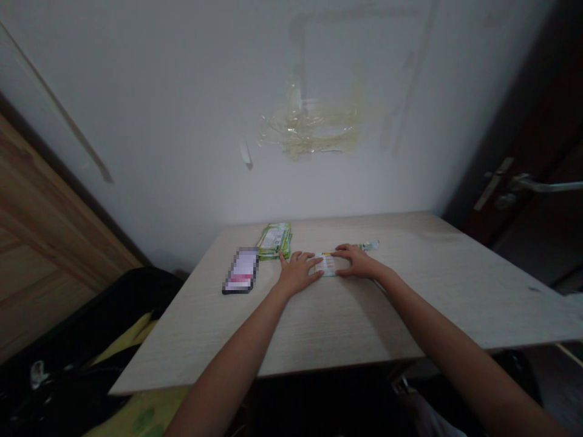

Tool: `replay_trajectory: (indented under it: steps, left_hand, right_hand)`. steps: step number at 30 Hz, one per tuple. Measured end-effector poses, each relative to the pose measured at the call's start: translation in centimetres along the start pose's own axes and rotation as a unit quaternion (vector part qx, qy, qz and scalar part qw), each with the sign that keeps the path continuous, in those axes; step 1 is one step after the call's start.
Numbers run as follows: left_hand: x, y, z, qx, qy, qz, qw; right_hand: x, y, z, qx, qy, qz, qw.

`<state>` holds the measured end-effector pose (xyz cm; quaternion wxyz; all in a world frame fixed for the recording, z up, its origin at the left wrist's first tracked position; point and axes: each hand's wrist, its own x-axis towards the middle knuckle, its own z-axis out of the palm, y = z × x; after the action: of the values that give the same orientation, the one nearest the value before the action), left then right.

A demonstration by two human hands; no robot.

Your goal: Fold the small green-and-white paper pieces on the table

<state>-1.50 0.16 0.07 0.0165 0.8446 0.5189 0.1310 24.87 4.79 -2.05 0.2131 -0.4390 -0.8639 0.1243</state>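
A small flat printed packet (325,265), white with orange and pale green, lies on the table between my two hands. My left hand (296,274) has its thumb and fingers on the left end of it, the other fingers spread toward the back. At the right end, my right hand (359,263) grips the packet between thumb and fingertips. Behind the right hand a crumpled green-and-white wrapper piece (370,245) sticks out, partly hidden. A stack of green-and-white packets (275,240) sits just beyond my left hand.
A phone (241,271) with a lit, blurred-out screen lies left of my left hand. The pale wooden table (446,291) meets a wall (182,121) with tape remnants (314,133). At the right is a dark door with a metal handle (546,186); a dark bag (91,340) lies lower left.
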Motion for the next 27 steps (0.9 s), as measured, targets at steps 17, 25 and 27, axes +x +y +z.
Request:
replay_trajectory:
  steps: [17, 25, 27]
  left_hand:
    - [-0.13, 0.15, -0.37, -0.003, -0.004, 0.002, 1.0]
    - [-0.2, 0.31, -0.53, 0.004, -0.007, -0.001, 1.0]
    - [-0.2, 0.31, -0.56, 0.001, -0.007, 0.0, 1.0]
  right_hand:
    - [-0.42, -0.05, 0.22, 0.071, 0.055, -0.051, 0.995]
    - [-0.54, -0.32, 0.06, 0.108, 0.062, -0.056, 0.991]
    - [-0.49, -0.04, 0.29, 0.104, 0.072, -0.057, 0.99]
